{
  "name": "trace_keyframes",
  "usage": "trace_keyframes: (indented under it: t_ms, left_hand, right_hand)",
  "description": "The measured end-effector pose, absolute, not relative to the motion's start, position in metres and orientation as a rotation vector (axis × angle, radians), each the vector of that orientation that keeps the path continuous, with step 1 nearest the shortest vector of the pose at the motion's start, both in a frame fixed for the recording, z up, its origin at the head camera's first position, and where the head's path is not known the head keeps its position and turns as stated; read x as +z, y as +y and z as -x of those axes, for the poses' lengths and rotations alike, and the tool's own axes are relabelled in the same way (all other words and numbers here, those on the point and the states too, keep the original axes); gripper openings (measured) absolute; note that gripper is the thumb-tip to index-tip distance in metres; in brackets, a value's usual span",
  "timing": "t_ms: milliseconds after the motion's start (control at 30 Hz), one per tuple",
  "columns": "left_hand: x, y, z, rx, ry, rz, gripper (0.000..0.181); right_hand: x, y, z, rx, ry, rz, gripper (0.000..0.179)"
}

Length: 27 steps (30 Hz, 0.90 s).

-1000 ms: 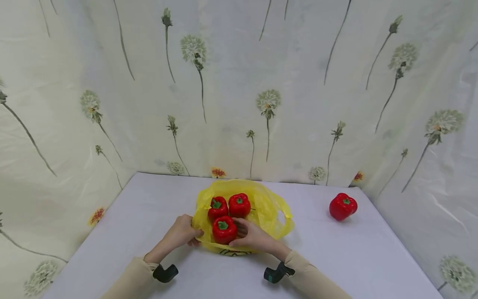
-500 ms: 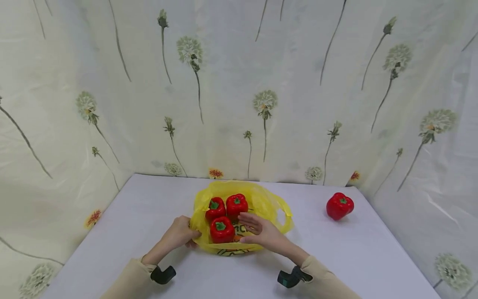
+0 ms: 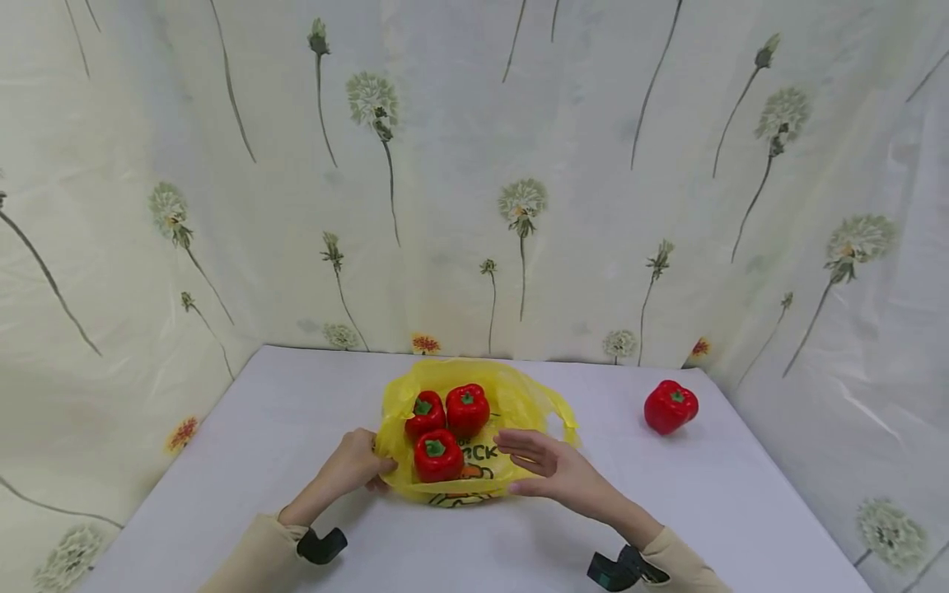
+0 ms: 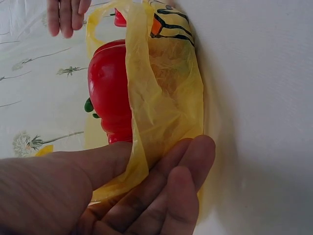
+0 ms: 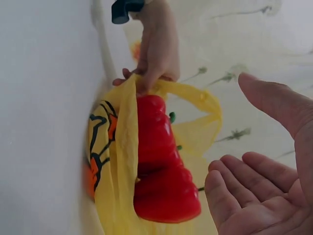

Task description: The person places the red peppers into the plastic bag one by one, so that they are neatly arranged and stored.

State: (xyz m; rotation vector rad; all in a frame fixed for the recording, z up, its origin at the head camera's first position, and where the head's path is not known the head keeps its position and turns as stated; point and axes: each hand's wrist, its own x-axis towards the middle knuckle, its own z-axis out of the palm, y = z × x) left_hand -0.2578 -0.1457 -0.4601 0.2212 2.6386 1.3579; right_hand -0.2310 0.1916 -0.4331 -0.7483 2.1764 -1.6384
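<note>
A yellow plastic bag [image 3: 519, 395] lies spread open on the table, with black lettering and orange print inside. Three red bell peppers sit in it: a front one [image 3: 438, 455], a back left one [image 3: 425, 415] and a back right one [image 3: 468, 410]. My left hand [image 3: 356, 464] pinches the bag's left rim; in the left wrist view the thumb is inside the plastic and the fingers [image 4: 182, 191] outside. Above the bag's right part is my right hand [image 3: 552, 469], fingers straight, thumb apart, holding nothing. In the right wrist view its palm [image 5: 264, 210] faces the peppers.
Another red bell pepper [image 3: 670, 407] lies on the white table [image 3: 712, 502] at the far right, outside the bag. A curtain with dandelion print [image 3: 452, 165] rises behind the table and along both sides. A dark wrist camera [image 3: 321, 545] sits at the left sleeve.
My right hand has let go of the front pepper and drawn back to the right. That pepper stays in the bag. The left hand keeps its hold on the rim; the head view shifted slightly.
</note>
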Motion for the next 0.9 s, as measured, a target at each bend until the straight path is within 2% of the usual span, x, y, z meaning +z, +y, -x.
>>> trace_keyframes:
  t_ms: [500,900]
  left_hand:
    - [-0.462,-0.147,0.258,1.354,2.648,-0.198,0.011]
    - [-0.464,-0.145,0.258,1.361,2.641,-0.215,0.012]
  right_hand:
    - [-0.431,0.269,0.214,-1.761,2.333,0.669,0.062]
    - [-0.432,0.341,0.212,-1.688,2.658,0.215,0.066]
